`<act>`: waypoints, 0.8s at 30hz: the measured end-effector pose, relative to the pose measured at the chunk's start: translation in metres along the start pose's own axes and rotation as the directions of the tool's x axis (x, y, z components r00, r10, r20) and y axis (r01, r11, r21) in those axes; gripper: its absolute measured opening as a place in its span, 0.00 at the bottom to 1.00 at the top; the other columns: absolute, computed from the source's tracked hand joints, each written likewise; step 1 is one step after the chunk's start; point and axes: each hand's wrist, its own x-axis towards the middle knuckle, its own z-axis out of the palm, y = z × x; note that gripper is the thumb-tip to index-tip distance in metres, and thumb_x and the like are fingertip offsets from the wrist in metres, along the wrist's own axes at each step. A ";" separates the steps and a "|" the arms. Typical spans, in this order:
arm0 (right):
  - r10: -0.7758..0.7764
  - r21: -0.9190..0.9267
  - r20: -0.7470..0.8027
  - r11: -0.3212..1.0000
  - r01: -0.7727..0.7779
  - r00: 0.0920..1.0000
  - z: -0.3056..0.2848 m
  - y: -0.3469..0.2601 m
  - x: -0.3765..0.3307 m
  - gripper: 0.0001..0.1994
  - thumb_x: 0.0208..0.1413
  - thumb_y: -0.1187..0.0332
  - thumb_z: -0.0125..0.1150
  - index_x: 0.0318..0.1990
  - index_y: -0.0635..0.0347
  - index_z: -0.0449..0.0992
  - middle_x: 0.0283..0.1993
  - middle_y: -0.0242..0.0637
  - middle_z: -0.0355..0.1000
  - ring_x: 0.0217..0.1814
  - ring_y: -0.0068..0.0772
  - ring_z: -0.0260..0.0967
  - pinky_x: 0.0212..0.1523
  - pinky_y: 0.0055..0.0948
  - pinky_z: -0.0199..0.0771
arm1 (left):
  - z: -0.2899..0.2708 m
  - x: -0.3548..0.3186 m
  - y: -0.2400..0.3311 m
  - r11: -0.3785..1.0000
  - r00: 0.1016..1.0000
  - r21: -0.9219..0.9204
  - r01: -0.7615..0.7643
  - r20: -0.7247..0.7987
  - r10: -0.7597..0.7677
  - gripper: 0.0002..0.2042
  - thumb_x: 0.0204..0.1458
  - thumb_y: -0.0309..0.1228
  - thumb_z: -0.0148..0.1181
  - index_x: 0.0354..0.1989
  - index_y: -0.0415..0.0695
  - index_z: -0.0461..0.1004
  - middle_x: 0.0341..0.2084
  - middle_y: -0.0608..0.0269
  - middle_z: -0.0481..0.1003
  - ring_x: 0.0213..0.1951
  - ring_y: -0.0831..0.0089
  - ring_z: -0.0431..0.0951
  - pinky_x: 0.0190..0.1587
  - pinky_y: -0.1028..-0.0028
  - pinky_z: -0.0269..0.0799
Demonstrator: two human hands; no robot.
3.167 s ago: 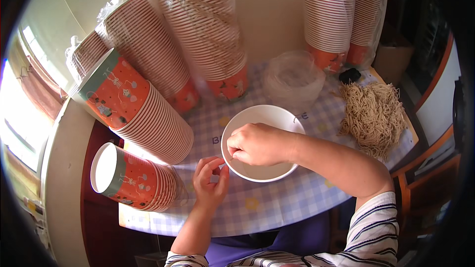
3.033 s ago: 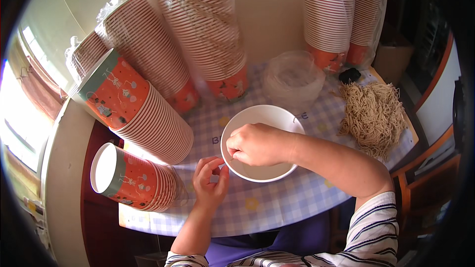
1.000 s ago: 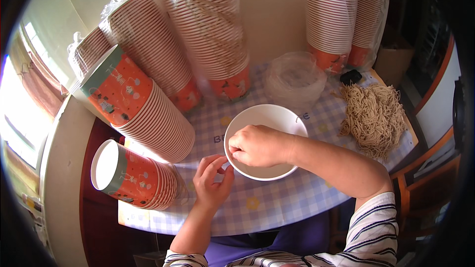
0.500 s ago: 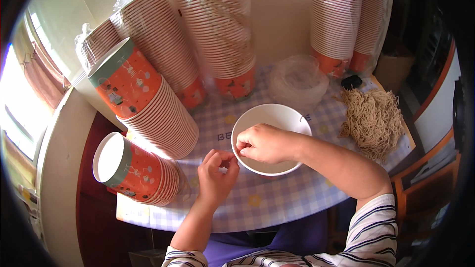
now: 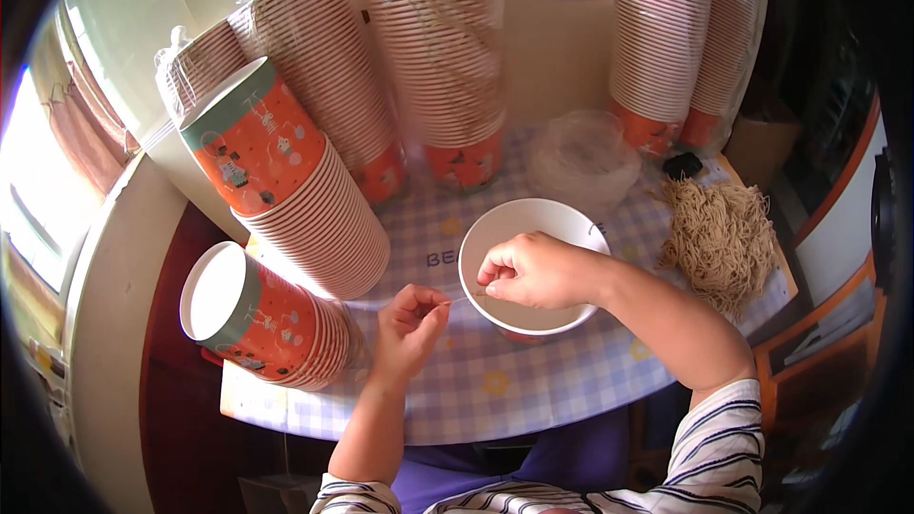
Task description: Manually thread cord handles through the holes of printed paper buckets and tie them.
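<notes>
A white paper bowl stands upright on the checked tablecloth in front of me. My right hand hovers over the bowl's near rim, fingertips pinched on one end of a thin pale string. My left hand sits just left of the bowl and pinches the string's other end, so it runs taut between the two hands.
Tall stacks of orange and white paper cups lean along the back and left; one stack lies on its side near my left hand. Clear plastic lids sit behind the bowl. A heap of tan strings lies at right.
My left hand has drawn slightly away from the bowl, pulling the string out between both hands. My right hand stays over the bowl's rim. The view has shifted a little.
</notes>
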 end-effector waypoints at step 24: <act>-0.389 -0.161 -0.266 0.920 0.357 0.882 -0.007 -0.019 -0.027 0.04 0.51 0.74 0.55 0.32 0.65 0.74 0.29 0.43 0.72 0.31 0.40 0.71 0.34 0.34 0.70 | 0.033 0.017 0.064 0.697 0.882 0.542 -0.469 0.248 0.401 0.10 0.46 0.30 0.66 0.34 0.37 0.77 0.33 0.58 0.73 0.35 0.71 0.74 0.37 0.72 0.70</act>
